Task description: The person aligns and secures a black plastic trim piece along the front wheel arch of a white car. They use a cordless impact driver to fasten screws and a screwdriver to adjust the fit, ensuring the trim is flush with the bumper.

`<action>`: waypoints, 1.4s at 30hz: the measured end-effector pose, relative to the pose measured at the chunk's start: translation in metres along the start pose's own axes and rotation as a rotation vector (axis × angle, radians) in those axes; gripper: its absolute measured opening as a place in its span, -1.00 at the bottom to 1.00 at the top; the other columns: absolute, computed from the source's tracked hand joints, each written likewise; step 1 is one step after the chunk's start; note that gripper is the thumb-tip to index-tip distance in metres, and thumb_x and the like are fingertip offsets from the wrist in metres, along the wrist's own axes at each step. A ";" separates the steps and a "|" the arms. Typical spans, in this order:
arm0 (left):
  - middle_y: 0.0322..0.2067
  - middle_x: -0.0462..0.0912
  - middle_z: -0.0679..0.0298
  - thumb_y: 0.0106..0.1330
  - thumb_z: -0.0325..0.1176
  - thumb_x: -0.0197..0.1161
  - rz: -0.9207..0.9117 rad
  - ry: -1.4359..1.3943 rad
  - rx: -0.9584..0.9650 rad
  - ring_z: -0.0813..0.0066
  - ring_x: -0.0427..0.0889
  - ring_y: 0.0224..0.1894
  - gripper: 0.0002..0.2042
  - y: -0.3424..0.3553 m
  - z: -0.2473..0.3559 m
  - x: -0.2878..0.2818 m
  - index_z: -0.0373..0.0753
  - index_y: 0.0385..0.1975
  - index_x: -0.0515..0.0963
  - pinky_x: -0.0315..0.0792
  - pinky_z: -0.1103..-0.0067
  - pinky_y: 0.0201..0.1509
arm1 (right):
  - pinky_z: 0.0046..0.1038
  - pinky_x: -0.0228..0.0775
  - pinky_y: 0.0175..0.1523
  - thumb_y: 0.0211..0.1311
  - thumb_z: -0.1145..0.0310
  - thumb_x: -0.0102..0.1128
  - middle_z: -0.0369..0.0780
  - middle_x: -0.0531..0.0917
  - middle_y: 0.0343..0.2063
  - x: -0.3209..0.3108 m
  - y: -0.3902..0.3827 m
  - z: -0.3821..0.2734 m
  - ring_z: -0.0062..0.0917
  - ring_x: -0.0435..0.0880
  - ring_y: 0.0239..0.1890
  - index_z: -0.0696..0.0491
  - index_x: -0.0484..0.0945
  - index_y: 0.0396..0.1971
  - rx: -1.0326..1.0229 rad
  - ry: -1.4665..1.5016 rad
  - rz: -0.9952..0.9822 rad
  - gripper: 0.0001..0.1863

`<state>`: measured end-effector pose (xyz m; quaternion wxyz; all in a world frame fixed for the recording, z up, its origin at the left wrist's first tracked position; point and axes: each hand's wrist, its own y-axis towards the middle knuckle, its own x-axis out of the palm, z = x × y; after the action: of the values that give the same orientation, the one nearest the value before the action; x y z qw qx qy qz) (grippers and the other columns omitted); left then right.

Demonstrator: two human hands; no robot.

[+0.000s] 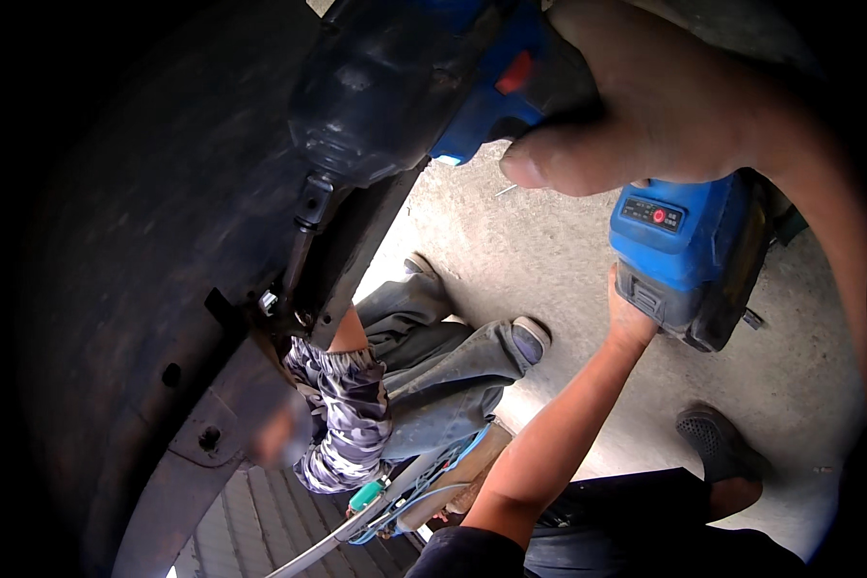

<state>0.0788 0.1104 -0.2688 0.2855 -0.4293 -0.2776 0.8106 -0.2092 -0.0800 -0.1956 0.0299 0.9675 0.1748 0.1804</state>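
Note:
A blue and black cordless impact wrench (pixel 385 96) is in my two hands, tilted with its nose pointing down. My right hand (pixel 636 106) wraps round its handle, thumb near the trigger. My left hand (pixel 632 313) is at the battery (pixel 679 250) at the handle's base, its fingers mostly hidden behind it. From the nose a dark extension (pixel 301 246) runs down to a shiny fastener or socket end (pixel 269 302) beside a dark metal beam (pixel 361 250). Whether it sits fully on a fastener, I cannot tell.
A co-worker in a camouflage sleeve (pixel 352 424) and grey trousers (pixel 433 385) is low beside the beam, one forearm reaching behind it. A large dark curved surface (pixel 154 231) fills the left. Blue cord (pixel 453 472) and a green object (pixel 366 494) lie below, near my shoe (pixel 713 443).

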 end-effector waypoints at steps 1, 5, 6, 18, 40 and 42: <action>-0.14 0.70 0.14 0.27 -0.29 0.27 0.075 -0.175 0.012 0.19 0.62 -0.07 -0.78 -0.001 0.005 0.003 -0.23 -0.16 0.60 0.45 0.36 0.06 | -0.37 0.42 0.18 0.15 0.11 0.42 -0.09 0.47 0.04 0.000 -0.003 -0.003 -0.40 0.49 0.08 0.00 0.39 0.20 0.000 -0.002 -0.005 -0.35; -0.11 0.70 0.08 0.26 -0.31 0.29 0.127 -0.238 0.024 0.18 0.64 -0.03 -0.75 0.001 0.012 0.003 -0.25 -0.11 0.61 0.45 0.37 0.12 | -0.36 0.42 0.20 0.16 0.12 0.42 -0.09 0.46 0.07 -0.002 -0.004 -0.011 -0.39 0.47 0.11 -0.01 0.38 0.22 0.004 -0.016 -0.027 -0.34; -0.10 0.70 0.08 0.26 -0.31 0.30 0.119 -0.239 0.030 0.18 0.64 -0.02 -0.74 0.001 0.014 0.002 -0.25 -0.10 0.61 0.45 0.38 0.13 | -0.36 0.41 0.21 0.16 0.12 0.42 -0.09 0.45 0.08 -0.003 -0.004 -0.014 -0.39 0.47 0.11 -0.01 0.37 0.22 0.009 -0.022 -0.033 -0.33; -0.13 0.68 0.08 0.30 -0.20 0.27 0.145 -0.386 0.072 0.18 0.66 -0.17 -0.63 0.004 0.044 -0.005 -0.26 0.03 0.52 0.50 0.39 -0.11 | -0.35 0.39 0.28 0.19 0.13 0.41 -0.07 0.41 0.16 -0.011 0.011 -0.045 -0.38 0.43 0.19 -0.04 0.34 0.29 0.066 -0.003 -0.124 -0.30; -0.55 0.62 0.37 0.10 -0.26 0.42 0.361 -0.507 0.067 0.65 0.45 -0.46 -0.70 0.025 0.026 -0.016 -0.42 -0.57 0.60 0.42 0.48 -0.46 | -0.55 0.45 -0.59 0.02 -0.41 0.35 -0.43 0.40 -0.62 0.062 -0.068 -0.060 -0.72 0.46 -0.66 -0.02 0.51 -0.34 0.396 0.216 0.288 -0.32; -0.53 0.64 0.33 0.11 -0.26 0.41 0.348 -0.423 -0.044 0.63 0.48 -0.46 -0.69 0.038 0.008 -0.008 -0.45 -0.56 0.60 0.42 0.47 -0.45 | -0.54 0.46 -0.57 0.06 -0.43 0.29 -0.41 0.41 -0.62 0.061 -0.076 -0.063 -0.69 0.46 -0.66 0.00 0.50 -0.33 0.448 0.276 0.349 -0.30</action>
<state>0.0672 0.0774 -0.2874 0.0682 -0.2976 -0.2706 0.9130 -0.2034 0.0126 -0.1255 -0.2393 0.9318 0.0442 0.2694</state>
